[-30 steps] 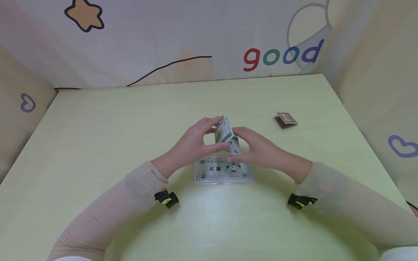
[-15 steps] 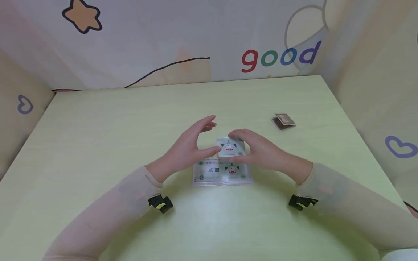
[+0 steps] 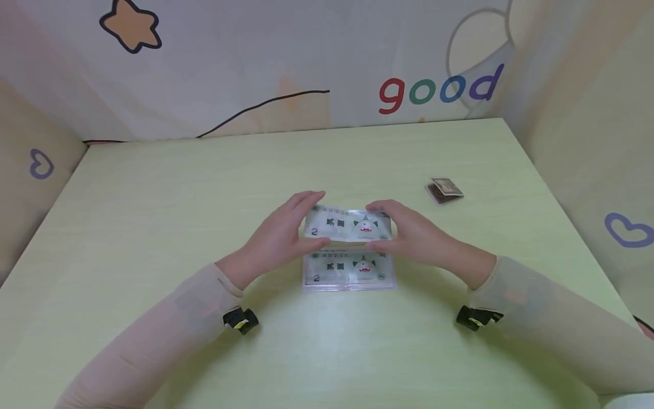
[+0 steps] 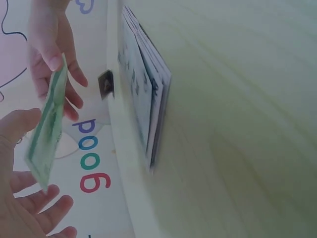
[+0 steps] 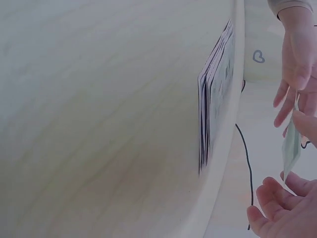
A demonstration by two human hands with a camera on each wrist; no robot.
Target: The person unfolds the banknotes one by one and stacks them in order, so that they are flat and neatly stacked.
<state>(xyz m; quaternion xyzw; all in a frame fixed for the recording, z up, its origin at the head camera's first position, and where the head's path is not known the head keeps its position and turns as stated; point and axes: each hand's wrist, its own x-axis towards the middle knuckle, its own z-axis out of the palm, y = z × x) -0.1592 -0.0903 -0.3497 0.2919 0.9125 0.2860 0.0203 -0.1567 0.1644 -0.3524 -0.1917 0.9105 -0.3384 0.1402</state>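
Note:
A green-white play banknote [image 3: 343, 222], printed with a 2 and a cartoon face, is spread flat between both hands above the table. My left hand [image 3: 276, 234] holds its left end, thumb at the near edge and fingers at the far edge. At the right end, my right hand [image 3: 416, 234] pinches it the same way. Just in front of it, a stack of similar banknotes [image 3: 327, 277] lies on the table; both wrist views show its several layers, with the top banknote [image 4: 136, 91] slightly lifted in the left wrist view.
A small folded brown banknote [image 3: 445, 188] sits half-raised on the right side of the pale wooden table [image 3: 179, 193]. A printed fabric wall [image 3: 245, 51] rises behind the table's far edge, and similar fabric flanks both sides.
The banknote was folded, with both hands on it; then the left hand came off it while the right held it. Now it is unfolded and the left hand holds its left end.

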